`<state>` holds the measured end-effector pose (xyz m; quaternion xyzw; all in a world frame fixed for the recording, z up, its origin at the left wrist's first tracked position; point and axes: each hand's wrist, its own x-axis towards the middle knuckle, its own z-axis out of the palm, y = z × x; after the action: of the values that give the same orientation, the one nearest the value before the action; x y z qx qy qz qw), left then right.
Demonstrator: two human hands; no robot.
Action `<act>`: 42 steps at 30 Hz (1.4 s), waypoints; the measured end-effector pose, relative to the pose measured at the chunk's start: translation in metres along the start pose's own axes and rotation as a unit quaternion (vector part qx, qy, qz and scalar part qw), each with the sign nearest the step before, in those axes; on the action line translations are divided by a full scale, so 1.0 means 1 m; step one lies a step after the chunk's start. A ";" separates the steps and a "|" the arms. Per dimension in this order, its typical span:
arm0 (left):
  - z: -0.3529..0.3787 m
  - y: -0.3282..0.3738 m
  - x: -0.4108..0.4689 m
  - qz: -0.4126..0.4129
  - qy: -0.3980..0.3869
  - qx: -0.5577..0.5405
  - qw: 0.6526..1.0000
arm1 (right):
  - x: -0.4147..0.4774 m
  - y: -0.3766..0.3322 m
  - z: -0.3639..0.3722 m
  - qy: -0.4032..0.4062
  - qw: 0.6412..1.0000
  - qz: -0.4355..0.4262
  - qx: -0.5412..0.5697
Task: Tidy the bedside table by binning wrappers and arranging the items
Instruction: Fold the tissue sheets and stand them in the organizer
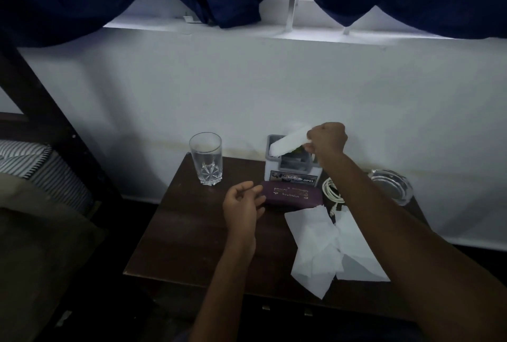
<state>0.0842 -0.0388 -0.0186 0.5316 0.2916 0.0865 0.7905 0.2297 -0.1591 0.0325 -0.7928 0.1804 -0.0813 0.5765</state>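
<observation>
Head view shows the bedside table [192,232] from above, with both hands over it. The right hand [327,140] reaches to the rear of the table and pinches 1 end of a white folded paper [288,143] between thumb and curled fingers. The other end of the paper sits at the left corner of the grey holder [290,169], so the paper lies slanted across the holder's open top. I judge that the hand holds it by the end in order to pass it in or out of the holder (which of the 2 I cannot tell). The paper looks like a long, flat, clean strip, pale against the dim wall. The left hand [241,204] hangs low over the table with fingers loosely curled and grasps nothing. It is just beside the left end of the maroon case [290,195], perhaps ready to steady or move it. The loose white papers [318,243] lie crumpled at the front right of the table, probably waiting for the bin. The glass [206,158] stands upright at the rear left, apart from the holder, and the white cable [332,191] lies coiled beside the glass ashtray [392,182].
</observation>
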 end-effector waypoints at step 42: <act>0.028 -0.020 -0.020 -0.010 -0.094 0.205 0.974 | -0.053 0.133 -0.057 -0.081 0.919 -0.133 -0.363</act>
<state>0.0799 -0.0784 -0.0218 0.6852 0.2334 -0.0335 0.6892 0.1362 -0.2257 -0.0702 -0.9682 0.0425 -0.0216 0.2457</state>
